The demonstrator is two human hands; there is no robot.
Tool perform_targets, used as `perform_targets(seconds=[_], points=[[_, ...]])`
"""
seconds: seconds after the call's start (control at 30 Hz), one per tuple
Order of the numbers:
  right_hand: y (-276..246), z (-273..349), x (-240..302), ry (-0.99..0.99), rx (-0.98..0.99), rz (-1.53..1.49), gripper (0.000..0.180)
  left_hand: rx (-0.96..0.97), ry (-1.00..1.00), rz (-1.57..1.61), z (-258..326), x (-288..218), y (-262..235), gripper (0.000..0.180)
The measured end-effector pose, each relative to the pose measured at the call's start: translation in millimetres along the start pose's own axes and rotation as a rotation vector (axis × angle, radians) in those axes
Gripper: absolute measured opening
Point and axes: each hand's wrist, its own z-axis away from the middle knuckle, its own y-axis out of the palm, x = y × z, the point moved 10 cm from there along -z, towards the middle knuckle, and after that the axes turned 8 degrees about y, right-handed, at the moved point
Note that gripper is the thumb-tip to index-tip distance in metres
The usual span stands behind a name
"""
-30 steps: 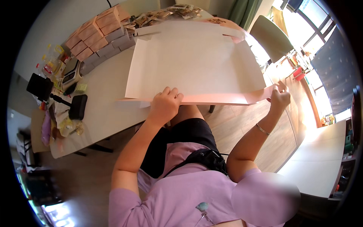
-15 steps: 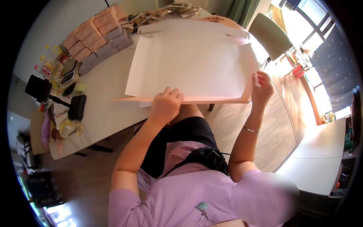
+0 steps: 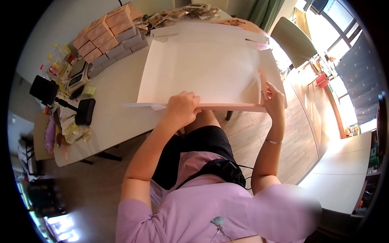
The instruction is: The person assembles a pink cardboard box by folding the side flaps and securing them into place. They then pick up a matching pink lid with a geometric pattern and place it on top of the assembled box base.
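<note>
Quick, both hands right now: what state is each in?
Left hand: closed on the near edge of the carton.
Right hand: curled at its near right corner; whether it grips cannot be told.

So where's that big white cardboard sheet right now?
The sheet sits upper-middle in the head view, right of the pink and grey stacked boxes, its near edge in the left hand.

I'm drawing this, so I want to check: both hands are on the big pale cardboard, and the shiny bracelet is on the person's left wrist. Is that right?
Not quite: the head view shows the shiny bracelet on the right wrist. The left hand and right hand are both on the big pale cardboard.
</note>
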Motion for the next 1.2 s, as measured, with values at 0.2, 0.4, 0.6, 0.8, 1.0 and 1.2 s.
perform_targets(seconds=[0.2,0.4,0.6,0.8,1.0,1.2], points=[[4,1,-15,0.039,0.08,-0.005,0.044,0.03,-0.013,-0.007,-1,-1,1,0.023],[-11,14,3,0.033,0.076,-0.016,0.051,0.026,-0.02,0.004,-2,1,2,0.022],[-21,16,-12,0.006,0.028,-0.028,0.052,0.055,-0.03,0.03,-5,-1,4,0.021],[-59,38,16,-0.115,-0.297,0.168,0.027,0.026,-0.035,0.053,-4,-3,4,0.021],[12,104,136,-0.584,-0.001,-0.04,0.04,-0.016,-0.035,0.063,-13,-15,12,0.023],[91,117,150,-0.642,0.086,0.07,0.034,-0.02,0.012,0.146,1,-12,-6,0.036]])
